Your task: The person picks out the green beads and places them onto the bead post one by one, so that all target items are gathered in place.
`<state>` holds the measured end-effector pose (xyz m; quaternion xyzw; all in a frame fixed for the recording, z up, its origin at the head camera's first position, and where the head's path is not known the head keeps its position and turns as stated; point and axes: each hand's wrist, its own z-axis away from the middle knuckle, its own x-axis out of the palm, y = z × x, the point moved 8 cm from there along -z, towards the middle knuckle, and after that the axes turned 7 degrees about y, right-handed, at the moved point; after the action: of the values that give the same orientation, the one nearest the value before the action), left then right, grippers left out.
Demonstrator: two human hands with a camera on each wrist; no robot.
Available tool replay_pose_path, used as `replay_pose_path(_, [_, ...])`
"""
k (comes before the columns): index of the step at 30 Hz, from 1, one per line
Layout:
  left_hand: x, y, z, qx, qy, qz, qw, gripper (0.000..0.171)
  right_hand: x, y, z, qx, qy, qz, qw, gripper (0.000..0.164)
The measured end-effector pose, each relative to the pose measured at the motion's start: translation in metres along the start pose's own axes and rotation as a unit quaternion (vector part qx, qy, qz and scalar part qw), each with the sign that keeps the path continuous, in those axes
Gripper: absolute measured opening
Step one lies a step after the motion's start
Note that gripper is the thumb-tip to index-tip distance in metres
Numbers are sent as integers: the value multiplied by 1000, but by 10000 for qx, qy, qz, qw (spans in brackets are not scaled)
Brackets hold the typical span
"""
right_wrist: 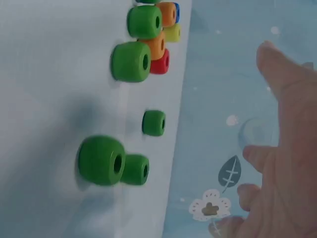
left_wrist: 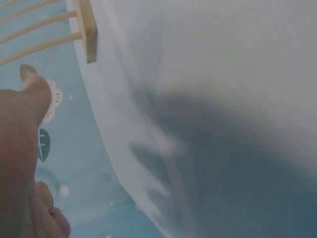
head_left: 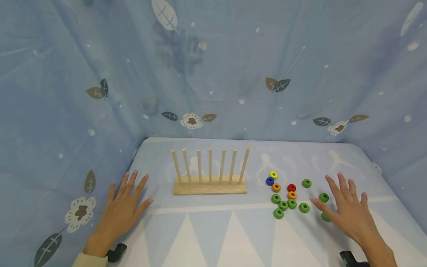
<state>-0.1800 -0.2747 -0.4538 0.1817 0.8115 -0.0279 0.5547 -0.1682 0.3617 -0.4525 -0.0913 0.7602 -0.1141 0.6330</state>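
My left hand (head_left: 121, 211) is held over the table's left side with fingers spread, holding nothing. To its right stands a wooden rack (head_left: 210, 190) with several bare upright pegs. On the right, my right hand (head_left: 350, 213) hovers with spread fingers beside several green beads (head_left: 304, 207), partly covering one green bead (head_left: 325, 217) in the head view. Between the rack and that hand lie a yellow bead (head_left: 273, 174), a blue bead (head_left: 270, 181), a red bead (head_left: 291, 188) and two orange beads (head_left: 276, 187). In the right wrist view, green beads (right_wrist: 101, 160) lie below the hand, holes visible.
A patterned cloth covers the table (head_left: 207, 230), with pale triangles along its front. Blue curtain fabric (head_left: 227, 66) with leaf and flower prints rises behind and on both sides. A dark strap piece (head_left: 116, 253) shows at the left wrist.
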Motion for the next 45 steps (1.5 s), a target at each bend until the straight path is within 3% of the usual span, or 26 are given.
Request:
replay_pose_path(3, [3,0,-3,-218,-113,739,9970,83,-1,-2,-1,73,-147,-375,9992,95])
replay_pose_path(7, [6,0,-10,-698,-273,1810,9806,81,-6,-7,-4,65,-74,-634,9979,76])
replay_pose_path(11, [8,0,-15,-1082,-355,2278,9670,72,-8,-6,-1,59,64,-616,9981,62])
replay_pose_path(13, [12,1,-16,-1255,-447,2604,9563,69,-7,-5,1,42,102,-653,9978,59])
replay_pose_path(17, [27,3,-18,-1575,-652,3406,9246,68,-7,-3,3,-63,245,-738,9970,56])
replay_pose_path(20, [37,8,-23,-1589,-721,3740,9109,68,-6,0,5,-70,274,-763,9967,53])
replay_pose_path(28, [58,15,-31,-1515,-788,4241,8894,70,-3,10,10,308,112,-828,9960,49])
replay_pose_path(36, [75,16,-42,-1741,-967,4220,8845,70,6,18,15,566,-45,-851,9948,50])
replay_pose_path(45, [90,14,-53,-1992,-1161,3939,8898,67,12,28,22,820,-139,-897,9925,53])
